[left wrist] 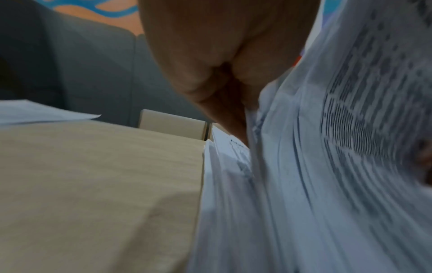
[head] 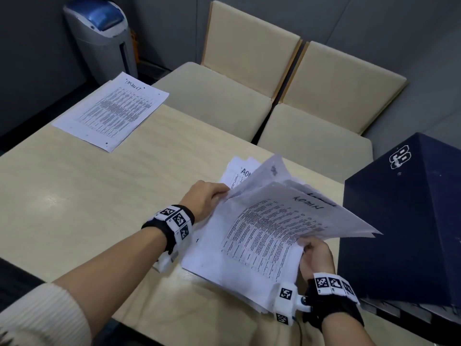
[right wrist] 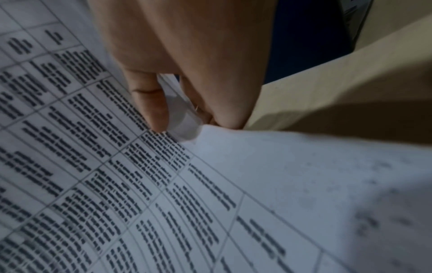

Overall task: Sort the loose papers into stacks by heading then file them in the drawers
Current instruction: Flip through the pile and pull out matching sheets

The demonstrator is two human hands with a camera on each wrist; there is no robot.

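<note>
A thick pile of printed sheets (head: 259, 236) lies at the right of the table, its top sheet headed "ADMIN" by hand. My left hand (head: 209, 196) grips the left edge of several lifted sheets (left wrist: 315, 166). My right hand (head: 315, 255) pinches the near right edge of the top sheets (right wrist: 182, 118) between thumb and fingers. Further sheets fan out behind the lifted ones. A separate sheet (head: 112, 111) headed "TASKLIST" lies flat at the far left corner of the table. A dark blue drawer cabinet (head: 409, 226) stands at the right.
The pale wood table (head: 99, 196) is bare between the two paper groups. Two cream padded chairs (head: 249, 71) stand behind the table. A grey and blue bin (head: 99, 33) stands at the back left by the wall.
</note>
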